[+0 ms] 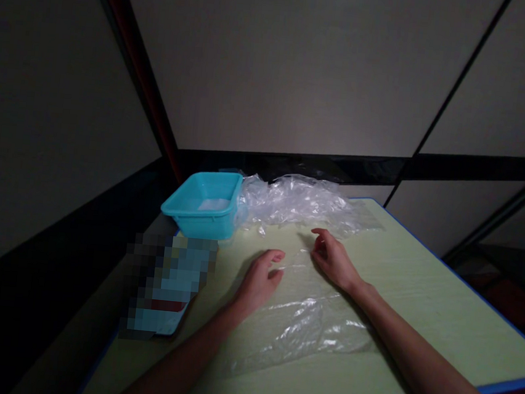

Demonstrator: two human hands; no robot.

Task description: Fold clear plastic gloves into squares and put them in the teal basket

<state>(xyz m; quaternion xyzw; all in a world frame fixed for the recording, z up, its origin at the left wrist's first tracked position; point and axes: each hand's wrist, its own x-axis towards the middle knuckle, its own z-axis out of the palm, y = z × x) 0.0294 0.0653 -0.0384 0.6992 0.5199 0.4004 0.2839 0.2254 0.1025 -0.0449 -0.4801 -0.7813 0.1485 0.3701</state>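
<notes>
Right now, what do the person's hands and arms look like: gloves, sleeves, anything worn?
The left hand and right hand are bare: no gloves, rings or watch visible. The left forearm and right forearm show no sleeves up to the frame's edge.

Pixelated block (168, 287) near left hand (259, 280)

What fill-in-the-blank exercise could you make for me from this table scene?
1. The turquoise tub stands to the ____ of the crumpled plastic pile.
2. The left hand and the right hand are at the far end of a clear bag that lies flat and is made of ____.
3. The green table has an edge coloured ____.

Missing words: left; plastic; blue.
</notes>
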